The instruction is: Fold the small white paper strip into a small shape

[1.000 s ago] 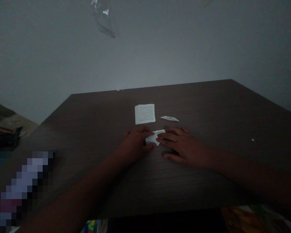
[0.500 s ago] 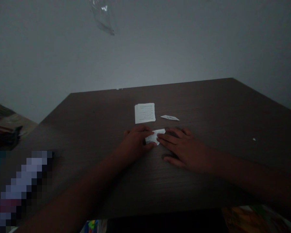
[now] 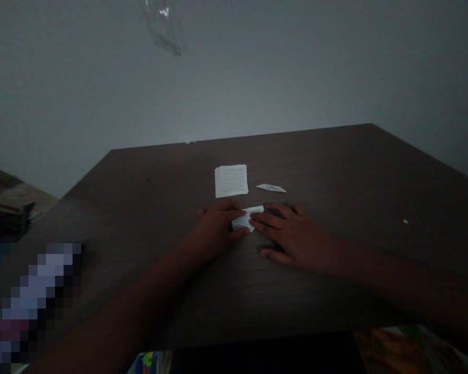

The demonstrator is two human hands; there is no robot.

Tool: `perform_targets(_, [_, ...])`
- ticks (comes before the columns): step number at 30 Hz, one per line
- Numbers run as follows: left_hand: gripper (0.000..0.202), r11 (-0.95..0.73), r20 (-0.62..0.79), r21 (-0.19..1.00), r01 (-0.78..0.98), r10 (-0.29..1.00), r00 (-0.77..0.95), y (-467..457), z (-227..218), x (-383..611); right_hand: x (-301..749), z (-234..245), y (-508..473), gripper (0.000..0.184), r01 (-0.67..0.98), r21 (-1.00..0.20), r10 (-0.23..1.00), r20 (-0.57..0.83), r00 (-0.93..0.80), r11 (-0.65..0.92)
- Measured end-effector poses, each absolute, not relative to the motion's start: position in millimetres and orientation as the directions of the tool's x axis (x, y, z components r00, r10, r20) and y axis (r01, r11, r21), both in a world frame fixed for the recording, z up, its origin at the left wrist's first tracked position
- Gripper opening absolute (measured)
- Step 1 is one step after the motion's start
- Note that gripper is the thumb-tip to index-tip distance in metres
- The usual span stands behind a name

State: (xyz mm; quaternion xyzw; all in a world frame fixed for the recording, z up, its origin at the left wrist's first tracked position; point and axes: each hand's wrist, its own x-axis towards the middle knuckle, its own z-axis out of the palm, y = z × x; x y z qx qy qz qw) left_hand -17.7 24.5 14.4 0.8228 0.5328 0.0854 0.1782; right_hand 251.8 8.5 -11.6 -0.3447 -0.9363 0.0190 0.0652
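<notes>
A small folded piece of white paper [image 3: 246, 218] lies on the dark wooden table [image 3: 335, 171], partly covered by both hands. My left hand [image 3: 214, 229] pinches its left end between thumb and fingers. My right hand [image 3: 286, 235] lies flat on the table with its fingers stretched out and pressing on the paper's right part. Just beyond the hands sits a small stack of square white sheets with print [image 3: 231, 181], and to its right a small white paper scrap [image 3: 271, 188].
A tiny white fleck [image 3: 405, 221] lies far right on the table. A clear plastic piece [image 3: 161, 26] hangs on the grey wall above. A blurred-out patch [image 3: 27, 301] covers the table's near left. Dark clutter [image 3: 5, 218] sits beyond the left edge.
The hands and the folded paper stay almost still. The view has shifted slightly, nothing else has moved.
</notes>
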Motion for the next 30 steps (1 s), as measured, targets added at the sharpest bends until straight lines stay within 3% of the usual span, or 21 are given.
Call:
perform_targets(13, [0.040, -0.380, -0.056, 0.343, 0.859, 0.905, 0.422, 22.4, 21.7, -15.3, 249.7, -11.4, 7.8, 0.067, 0.646, -0.046, 0.646, 0.119, -0.754, 0.762])
perform_targets(19, [0.043, -0.365, -0.058, 0.329, 0.871, 0.913, 0.405, 22.4, 20.8, -14.8, 250.3, -11.0, 7.4, 0.076, 0.648, -0.028, 0.648, 0.090, -0.757, 0.761])
perform_targets(30, [0.036, -0.374, -0.048, 0.348, 0.860, 0.909, 0.415, 19.6, 21.7, -11.9, 248.6, -8.4, 6.7, 0.075, 0.649, -0.065, 0.652, 0.098, -0.752, 0.758])
